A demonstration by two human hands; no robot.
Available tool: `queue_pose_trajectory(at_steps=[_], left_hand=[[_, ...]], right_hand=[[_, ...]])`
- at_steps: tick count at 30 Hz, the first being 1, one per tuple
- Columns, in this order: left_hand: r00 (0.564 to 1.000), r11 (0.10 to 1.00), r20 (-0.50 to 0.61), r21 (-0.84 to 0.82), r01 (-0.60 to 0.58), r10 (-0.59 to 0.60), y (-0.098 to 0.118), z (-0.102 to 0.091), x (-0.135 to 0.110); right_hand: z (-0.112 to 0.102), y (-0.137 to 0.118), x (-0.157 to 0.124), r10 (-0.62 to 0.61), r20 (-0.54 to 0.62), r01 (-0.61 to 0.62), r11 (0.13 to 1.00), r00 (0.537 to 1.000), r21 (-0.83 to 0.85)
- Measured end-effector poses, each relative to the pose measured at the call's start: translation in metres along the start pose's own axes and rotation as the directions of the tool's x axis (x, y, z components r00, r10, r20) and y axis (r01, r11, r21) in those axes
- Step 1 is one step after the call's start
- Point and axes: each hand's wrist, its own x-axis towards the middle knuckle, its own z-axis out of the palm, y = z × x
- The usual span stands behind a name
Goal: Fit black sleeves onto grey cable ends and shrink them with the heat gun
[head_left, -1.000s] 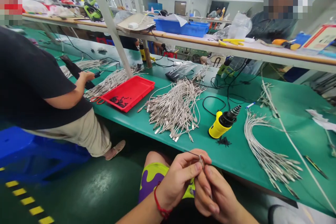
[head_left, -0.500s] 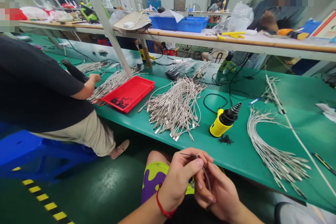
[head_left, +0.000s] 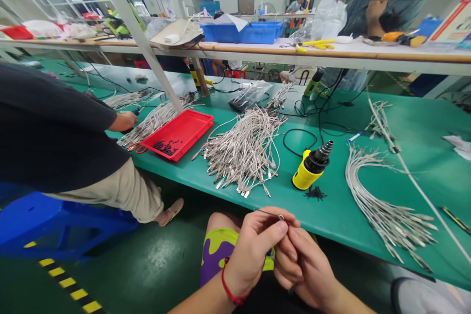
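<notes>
Over my lap, in front of the bench edge, my left hand (head_left: 255, 238) and my right hand (head_left: 307, 262) meet at the fingertips. My left thumb and fingers pinch the end of a thin cable (head_left: 280, 217); a dark thin strand sticks out to the left. The fingers of my right hand are curled round the same cable, and most of it is hidden in them. On the bench ahead lies a large pile of grey-white USB cables (head_left: 243, 149). A yellow heat gun (head_left: 309, 171) stands nose up to its right, beside small black tube pieces (head_left: 315, 193).
A red tray (head_left: 187, 130) with small black parts sits left of the pile. More cables (head_left: 382, 206) lie bundled at the right. A co-worker (head_left: 55, 132) stands at the left by a blue stool (head_left: 66, 221). A shelf (head_left: 239, 51) with a blue bin runs above the bench.
My hands stay together, with the right fingers drawn closer around the cable, so less of it shows between them. The co-worker's arm at the left has shifted slightly.
</notes>
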Motion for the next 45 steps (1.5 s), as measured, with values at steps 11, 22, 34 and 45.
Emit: queue_pose_trajectory(at_steps=[11, 22, 34, 45], left_hand=[[0.998, 0.998, -0.052, -0.043, -0.034, 0.032, -0.008, 0.005, -0.006], [0.995, 0.997, -0.091, -0.063, -0.054, 0.048, -0.013, 0.008, -0.010], [0.995, 0.996, -0.102, -0.090, -0.029, 0.019, -0.011, 0.011, -0.013], [0.994, 0.997, -0.107, -0.074, -0.035, 0.027, -0.011, 0.015, -0.016]], right_hand=[[0.004, 0.001, -0.002, -0.038, 0.046, 0.037, 0.999, 0.998, 0.021], [0.004, 0.003, -0.005, -0.032, 0.039, 0.032, 0.999, 0.999, 0.012], [0.004, 0.006, -0.009, -0.034, 0.016, 0.034, 0.999, 0.999, -0.005], [0.003, 0.007, -0.011, -0.039, 0.030, 0.039, 0.999, 0.999, -0.004]])
